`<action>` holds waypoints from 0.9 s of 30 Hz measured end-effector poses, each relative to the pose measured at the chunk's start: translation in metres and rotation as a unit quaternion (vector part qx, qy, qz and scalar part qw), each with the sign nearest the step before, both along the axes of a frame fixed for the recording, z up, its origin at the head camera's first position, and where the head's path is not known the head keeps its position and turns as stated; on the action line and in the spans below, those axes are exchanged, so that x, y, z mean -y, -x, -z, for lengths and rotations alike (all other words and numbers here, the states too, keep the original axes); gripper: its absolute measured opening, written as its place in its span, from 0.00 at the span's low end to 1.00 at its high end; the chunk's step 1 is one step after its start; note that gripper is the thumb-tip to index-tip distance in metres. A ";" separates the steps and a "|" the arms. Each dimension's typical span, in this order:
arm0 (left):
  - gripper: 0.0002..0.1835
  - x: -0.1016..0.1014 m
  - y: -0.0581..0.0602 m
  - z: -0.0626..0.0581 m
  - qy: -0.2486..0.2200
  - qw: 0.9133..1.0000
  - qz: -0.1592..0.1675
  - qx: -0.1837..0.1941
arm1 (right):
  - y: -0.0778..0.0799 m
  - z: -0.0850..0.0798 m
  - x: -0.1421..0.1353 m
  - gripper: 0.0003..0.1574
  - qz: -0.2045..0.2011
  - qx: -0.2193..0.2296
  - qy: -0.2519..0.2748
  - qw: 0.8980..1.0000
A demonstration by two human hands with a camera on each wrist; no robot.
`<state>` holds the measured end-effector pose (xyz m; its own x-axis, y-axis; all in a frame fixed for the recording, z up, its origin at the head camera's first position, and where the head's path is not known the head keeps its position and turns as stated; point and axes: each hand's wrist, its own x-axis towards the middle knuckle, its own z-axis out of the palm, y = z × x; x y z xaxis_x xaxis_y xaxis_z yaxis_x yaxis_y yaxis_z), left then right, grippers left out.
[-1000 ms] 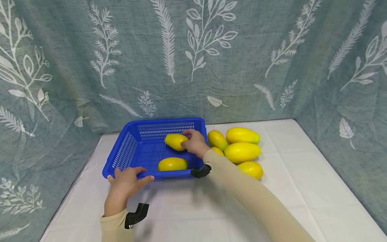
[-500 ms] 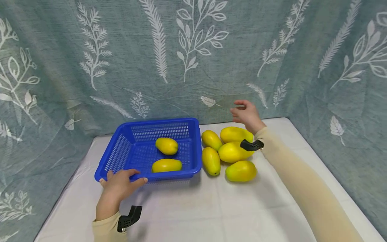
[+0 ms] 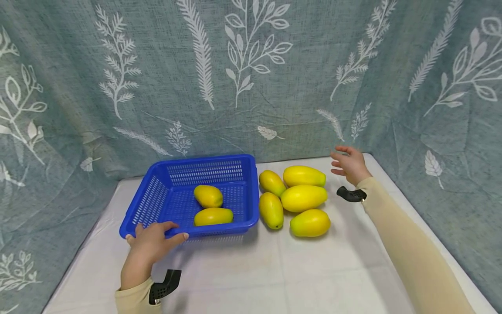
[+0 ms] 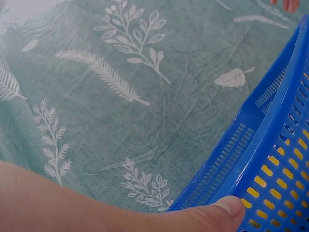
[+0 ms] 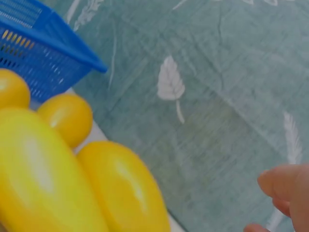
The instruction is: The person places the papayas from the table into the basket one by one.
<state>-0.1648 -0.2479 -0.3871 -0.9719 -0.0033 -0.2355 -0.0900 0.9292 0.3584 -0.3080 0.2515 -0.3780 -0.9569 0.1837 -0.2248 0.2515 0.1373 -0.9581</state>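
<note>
We had the widest thing first: a blue-green fabric curtain point(image 3: 157, 65) printed with white leaves, and before it a table under white cloth point(image 3: 235, 279). There sat the blue slotted plastic basket point(image 3: 253, 192), the left hand point(image 3: 153, 242) gripping its near-left rim, thumb outside, forefinger reaching over. And the right hand point(image 3: 350, 165)? Released, fingers loosely curved, holding nothing, just right of five smooth, oblong yellow fruits point(image 3: 303, 198) grouped beside the basket! Two more yellow fruits point(image 3: 213, 216) lay inside, which the left wrist view gave us only as yellow patches through the slots. That view did show the thumb point(image 4: 217, 215) against the rim; the right wrist view caught four outer fruits.
</note>
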 end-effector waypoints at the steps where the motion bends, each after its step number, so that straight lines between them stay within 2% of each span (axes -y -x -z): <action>1: 0.35 0.000 0.000 0.000 0.000 1.000 -0.001 0.000 | 0.000 0.003 0.000 0.40 0.001 0.003 -0.002 1.000; 9: 0.34 0.000 -0.002 0.001 0.000 1.000 -0.004 -0.008 | 0.000 0.034 0.004 0.45 -0.018 0.048 -0.012 0.999; 14: 0.33 0.000 -0.002 0.002 0.006 1.000 -0.003 -0.017 | 0.000 0.058 0.009 0.51 -0.055 0.088 0.034 0.994; 18: 0.33 -0.002 -0.003 0.002 0.005 1.000 -0.002 -0.020 | 0.000 0.071 0.011 0.52 -0.062 0.103 0.079 0.990; 21: 0.32 -0.003 -0.003 0.002 0.003 1.000 -0.003 -0.019 | 0.002 0.076 0.012 0.52 -0.060 0.102 0.084 0.989; 27: 0.33 -0.001 -0.003 0.000 0.002 1.000 -0.005 -0.021 | 0.005 0.076 0.013 0.51 -0.076 0.093 0.068 0.990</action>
